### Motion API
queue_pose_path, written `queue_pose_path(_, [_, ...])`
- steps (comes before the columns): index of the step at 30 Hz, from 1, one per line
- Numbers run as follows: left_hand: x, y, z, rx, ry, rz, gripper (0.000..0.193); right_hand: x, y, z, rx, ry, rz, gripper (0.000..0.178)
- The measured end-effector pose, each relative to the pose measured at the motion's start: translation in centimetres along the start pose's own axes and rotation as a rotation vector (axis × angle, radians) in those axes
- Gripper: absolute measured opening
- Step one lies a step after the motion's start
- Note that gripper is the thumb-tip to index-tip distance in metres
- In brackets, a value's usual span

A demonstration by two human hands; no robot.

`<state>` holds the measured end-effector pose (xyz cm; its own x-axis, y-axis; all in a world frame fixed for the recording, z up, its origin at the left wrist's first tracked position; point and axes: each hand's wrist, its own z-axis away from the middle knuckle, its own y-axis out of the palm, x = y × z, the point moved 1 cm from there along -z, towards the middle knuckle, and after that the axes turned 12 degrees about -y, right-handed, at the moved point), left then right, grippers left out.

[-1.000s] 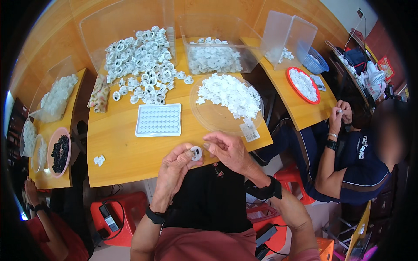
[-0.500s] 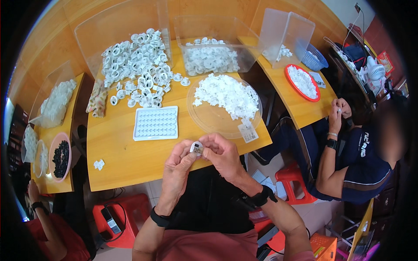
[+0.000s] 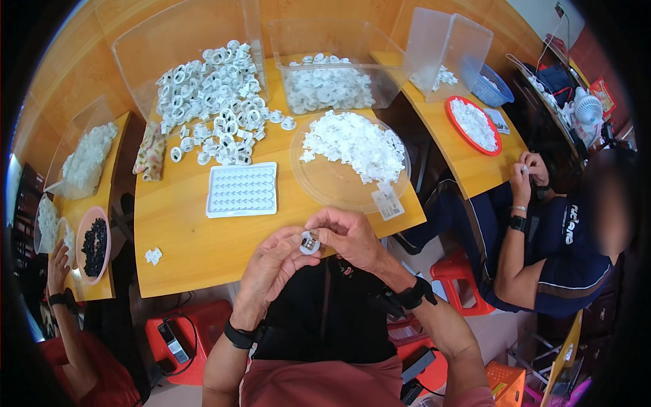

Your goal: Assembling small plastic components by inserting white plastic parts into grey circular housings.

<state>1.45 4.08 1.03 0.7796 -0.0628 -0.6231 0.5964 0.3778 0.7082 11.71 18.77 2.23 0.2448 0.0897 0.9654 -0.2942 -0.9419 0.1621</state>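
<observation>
Just in front of the table's near edge I hold a small round white plastic part with dark and metallic bits in its middle. My left hand pinches it from the left. On the other side, the thumb and fingers of my right hand grip its edge. Beyond my hands lies a white tray with rows of small moulded recesses. To its right, a round clear lid bears a heap of small white plastic pieces.
Many round white parts spill from a clear bin at the back left, beside a second clear bin. Small white pieces lie at the table's left. A co-worker sits at right; another person's hand shows at left.
My hands have lowered slightly toward me, and the round part is turned so more of its inside shows. At left, the other person's hand has risen toward the pink basin.
</observation>
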Motion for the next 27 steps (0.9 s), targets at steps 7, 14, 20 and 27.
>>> queue_pose_path(7, [0.3, 0.3, -0.2, -0.012, 0.136, 0.07, 0.023, -0.2, 1.2, 0.3, -0.081, -0.113, 0.159, 0.018])
queue_pose_path(14, [0.8, 0.4, -0.3, -0.021, 0.179, -0.002, 0.021, -1.0, 1.0, 0.5, -0.078, -0.08, 0.048, 0.021])
queue_pose_path(20, [0.8, 0.3, -0.4, -0.013, 0.169, -0.012, 0.022, -0.6, 0.7, 0.5, -0.064, -0.035, -0.026, 0.016])
queue_pose_path(27, [0.8, 0.0, -0.3, 0.004, 0.139, 0.001, 0.023, -0.9, 0.8, 0.7, -0.057, -0.087, -0.036, 0.016])
